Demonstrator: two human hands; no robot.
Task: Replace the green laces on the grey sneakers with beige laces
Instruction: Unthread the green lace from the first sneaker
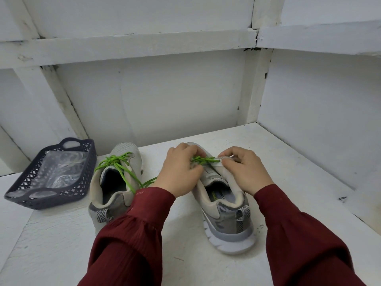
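Both hands work at the throat of the right shoe (224,207), which stands heel toward the person, directly under them.

The left hand (181,170) lies over the tongue, fingers curled, pinching the crossed green lace (203,159). The right hand (245,170) is also curled. Its thumb and fingertips appear to pinch the edge of the right shoe's upper where the lace ends, though blur makes the exact hold uncertain.

The left shoe (115,182) stands just left of the left hand, its second lace (115,162) knotted and trailing behind the left wrist. The basket (86,172) sits further left, well apart, holding a clear bag (59,170). What the bag contains cannot be made out, and no beige lace is visible.

Risks, as judged:
- The lace is bunched between the hands. Pulling both ways at once may tighten the tangle instead of freeing it.
- With neither hand on the heel, a hard tug may drag or tip the right shoe.
- The trailing second lace lies under the left sleeve. A sweep of that arm may snag it and shift the left shoe.
- Forcing the tip through an eyelet may fray it.
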